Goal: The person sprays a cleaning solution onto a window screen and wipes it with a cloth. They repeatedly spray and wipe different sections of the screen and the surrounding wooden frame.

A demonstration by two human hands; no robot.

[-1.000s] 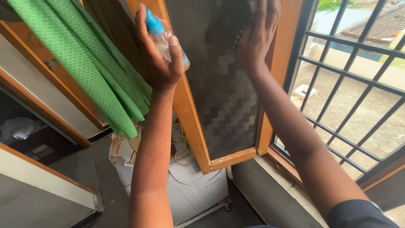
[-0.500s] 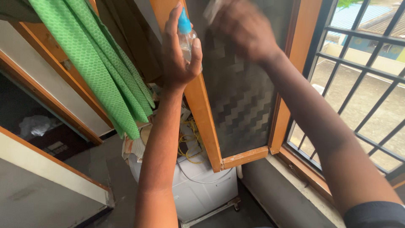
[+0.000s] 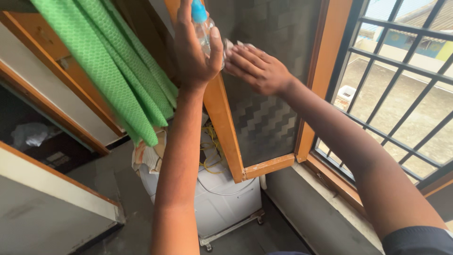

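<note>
A small clear plastic spray bottle with a blue cap (image 3: 202, 26) is held upright in the left hand (image 3: 196, 52), against the orange wooden frame of the open window shutter (image 3: 226, 127); no label can be made out on it. A small pale card or label (image 3: 55, 157) is seen lying in the dark recess at lower left, too blurred to tell more. No signs or screens are seen.

Head view, close, toward window pane (image 3: 271, 108)
</note>
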